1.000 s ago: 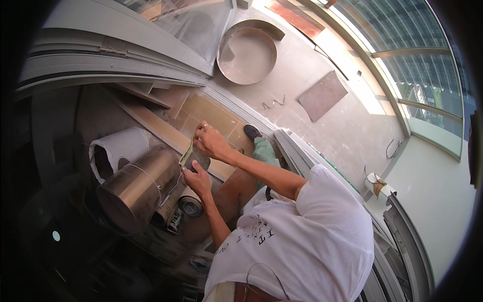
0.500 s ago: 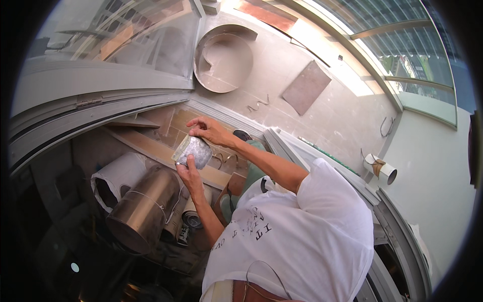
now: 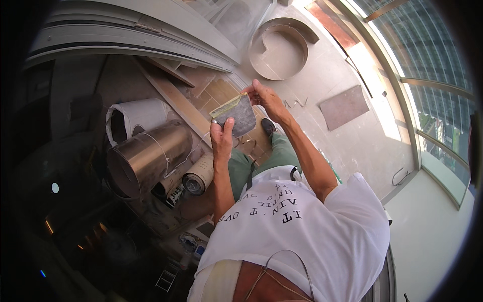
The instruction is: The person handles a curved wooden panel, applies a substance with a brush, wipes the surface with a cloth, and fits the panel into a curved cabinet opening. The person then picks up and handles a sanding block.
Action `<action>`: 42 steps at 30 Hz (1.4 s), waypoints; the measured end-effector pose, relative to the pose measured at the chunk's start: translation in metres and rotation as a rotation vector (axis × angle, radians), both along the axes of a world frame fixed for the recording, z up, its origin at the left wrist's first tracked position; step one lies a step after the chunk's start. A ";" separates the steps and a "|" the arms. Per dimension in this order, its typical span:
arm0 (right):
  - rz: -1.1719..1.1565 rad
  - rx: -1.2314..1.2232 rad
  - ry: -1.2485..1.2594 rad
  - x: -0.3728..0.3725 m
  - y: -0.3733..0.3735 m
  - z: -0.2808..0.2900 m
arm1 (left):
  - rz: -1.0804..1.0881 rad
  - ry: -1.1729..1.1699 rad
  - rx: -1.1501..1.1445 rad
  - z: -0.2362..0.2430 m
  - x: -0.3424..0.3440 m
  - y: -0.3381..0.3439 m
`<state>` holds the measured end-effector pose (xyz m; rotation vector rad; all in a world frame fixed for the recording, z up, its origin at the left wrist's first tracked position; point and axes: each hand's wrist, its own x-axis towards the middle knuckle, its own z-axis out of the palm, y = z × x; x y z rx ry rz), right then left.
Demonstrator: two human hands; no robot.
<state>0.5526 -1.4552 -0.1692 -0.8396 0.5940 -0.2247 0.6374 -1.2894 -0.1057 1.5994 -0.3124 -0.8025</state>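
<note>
In front of my body I hold a grey, dusty-looking flat piece (image 3: 240,120) with rounded lower corners and a pale yellow strip along its far edge; its exact kind I cannot make out. My left hand (image 3: 221,141) grips its near left side, thumb on the grey face, a ring on one finger. At the upper right corner, the fingertips of my right hand (image 3: 266,103) are closed on the end of the yellow strip. The other fingers of that hand are bent and partly hidden.
To the left lie a large brown-metallic roll (image 3: 153,156) tied with string, a white-wrapped roll (image 3: 138,118) and a smaller beige roll (image 3: 198,173). A long board (image 3: 173,98) leans beyond them. Out on the pale floor are a coiled strip (image 3: 302,50) and a flat brownish sheet (image 3: 344,107).
My view has turned, and the scene sits differently in the picture. The grey piece has been tilted so its flat face shows more; my right hand has moved to its strip's right end.
</note>
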 end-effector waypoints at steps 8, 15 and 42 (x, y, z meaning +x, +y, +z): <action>-0.054 -0.327 -0.011 0.006 0.009 0.022 | -0.068 -0.025 -0.059 0.005 0.001 0.006; -0.208 -0.531 0.147 0.013 0.014 0.036 | -0.147 0.020 -0.029 0.006 0.009 0.005; -0.530 -0.660 0.285 0.072 -0.042 0.076 | -0.678 0.015 -0.157 -0.003 0.160 -0.099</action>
